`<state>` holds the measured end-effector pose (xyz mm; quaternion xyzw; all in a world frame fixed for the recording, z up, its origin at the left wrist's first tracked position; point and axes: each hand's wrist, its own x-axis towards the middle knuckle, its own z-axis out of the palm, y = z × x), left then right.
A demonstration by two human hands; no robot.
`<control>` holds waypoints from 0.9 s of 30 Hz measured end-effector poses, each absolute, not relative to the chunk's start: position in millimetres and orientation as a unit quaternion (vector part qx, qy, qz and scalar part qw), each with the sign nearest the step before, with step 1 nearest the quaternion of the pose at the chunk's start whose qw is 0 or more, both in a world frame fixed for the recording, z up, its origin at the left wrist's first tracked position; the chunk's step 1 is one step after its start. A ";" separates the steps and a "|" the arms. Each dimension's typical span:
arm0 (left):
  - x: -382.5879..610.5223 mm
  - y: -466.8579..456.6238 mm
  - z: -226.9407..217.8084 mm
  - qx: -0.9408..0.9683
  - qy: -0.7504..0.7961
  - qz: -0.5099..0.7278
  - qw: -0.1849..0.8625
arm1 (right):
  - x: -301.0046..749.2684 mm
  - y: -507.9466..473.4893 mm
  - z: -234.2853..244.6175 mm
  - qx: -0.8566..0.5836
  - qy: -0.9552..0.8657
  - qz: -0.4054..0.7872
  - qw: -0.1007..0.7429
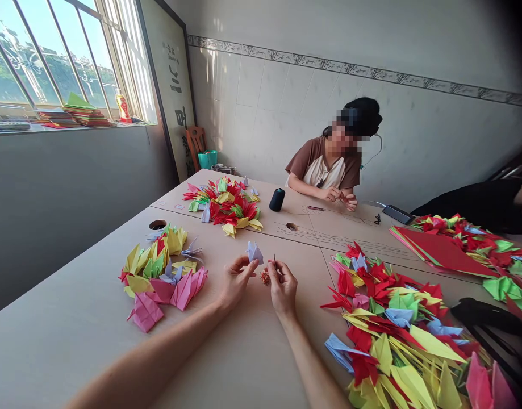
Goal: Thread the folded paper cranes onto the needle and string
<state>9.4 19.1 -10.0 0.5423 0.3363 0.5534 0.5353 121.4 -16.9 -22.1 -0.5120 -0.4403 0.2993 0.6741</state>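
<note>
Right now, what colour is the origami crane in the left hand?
The origami crane is pale lavender-blue; the head view shows it best.

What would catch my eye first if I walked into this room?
The heaps of bright folded paper cranes grab you first, piled in red, yellow and green across the long table. Near its middle, the person's left hand holds a pale blue paper crane, and the right hand pinches a thin needle.

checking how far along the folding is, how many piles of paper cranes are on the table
4 piles of paper cranes: one at near left, one at far centre, one at near right, and one at far right, partly out of frame.
</note>
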 end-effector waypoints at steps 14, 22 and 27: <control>10.7 27.6 -20.9 0.517 0.339 0.603 0.504 | 122.5 -16.3 -22.0 -0.519 -0.426 0.263 0.693; 8.6 37.1 -33.7 0.578 0.322 0.603 0.446 | 120.6 -18.6 -27.1 -0.555 -0.562 0.118 0.602; 8.4 38.4 -36.2 0.607 0.320 0.601 0.409 | 122.7 -17.6 -25.6 -0.564 -0.621 0.016 0.544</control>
